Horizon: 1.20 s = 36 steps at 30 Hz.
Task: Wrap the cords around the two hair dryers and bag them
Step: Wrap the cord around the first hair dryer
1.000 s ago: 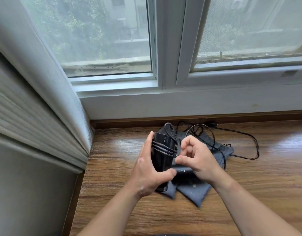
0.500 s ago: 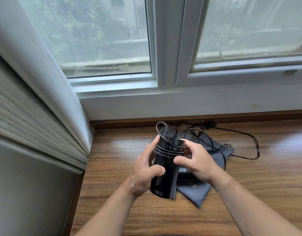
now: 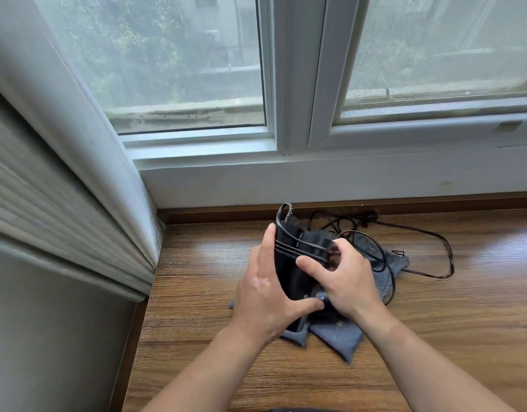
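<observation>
Left hand [image 3: 265,295]: you grip the hair dryer [image 3: 289,281].
Right hand [image 3: 348,281]: you pinch the cord [image 3: 301,251] (coiled round the barrel).
Bag [image 3: 339,337]: beneath, poking out at 5 o'clock.

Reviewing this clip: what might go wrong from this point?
The cord turns sit high on the hair dryer, pinched by the right hand; easing off may let them slide loose. The trailing length lies tangled by the wall and crosses the grey bag, so pulling might snag it or drag the bag.
</observation>
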Each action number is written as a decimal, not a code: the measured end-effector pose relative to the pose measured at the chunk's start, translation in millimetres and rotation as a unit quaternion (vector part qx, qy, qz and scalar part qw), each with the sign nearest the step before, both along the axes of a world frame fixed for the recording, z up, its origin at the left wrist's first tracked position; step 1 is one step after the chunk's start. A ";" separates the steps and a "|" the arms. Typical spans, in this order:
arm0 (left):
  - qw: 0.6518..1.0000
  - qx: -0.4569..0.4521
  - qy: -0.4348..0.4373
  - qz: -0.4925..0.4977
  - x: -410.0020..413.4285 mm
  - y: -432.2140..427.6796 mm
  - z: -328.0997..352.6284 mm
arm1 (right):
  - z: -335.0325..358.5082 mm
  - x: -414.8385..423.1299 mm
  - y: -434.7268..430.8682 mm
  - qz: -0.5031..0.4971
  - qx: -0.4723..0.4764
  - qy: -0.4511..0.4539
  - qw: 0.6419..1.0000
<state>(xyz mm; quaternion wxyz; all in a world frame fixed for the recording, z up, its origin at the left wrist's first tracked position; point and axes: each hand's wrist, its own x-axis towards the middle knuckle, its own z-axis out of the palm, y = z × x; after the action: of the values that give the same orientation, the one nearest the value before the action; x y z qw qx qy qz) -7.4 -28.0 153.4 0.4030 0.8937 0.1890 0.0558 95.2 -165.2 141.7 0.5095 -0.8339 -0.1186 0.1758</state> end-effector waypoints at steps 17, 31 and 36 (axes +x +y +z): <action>0.999 0.002 0.052 0.015 2.5 -1.2 -13.6 | -2.9 -10.9 -1.1 -0.009 0.026 0.025 0.999; 0.997 -0.069 0.033 0.029 1.9 3.6 -4.7 | 10.8 -17.5 6.6 0.042 0.091 -0.007 0.995; 0.993 -0.096 -0.005 0.072 -2.5 2.6 -2.4 | 12.7 -14.5 6.8 0.067 0.061 -0.038 0.995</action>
<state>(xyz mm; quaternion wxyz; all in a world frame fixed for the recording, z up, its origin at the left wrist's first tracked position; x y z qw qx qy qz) -9.9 -25.5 150.9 0.4827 0.8347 0.2554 0.0709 80.7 -158.4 154.4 0.5420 -0.7974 -0.2037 0.1701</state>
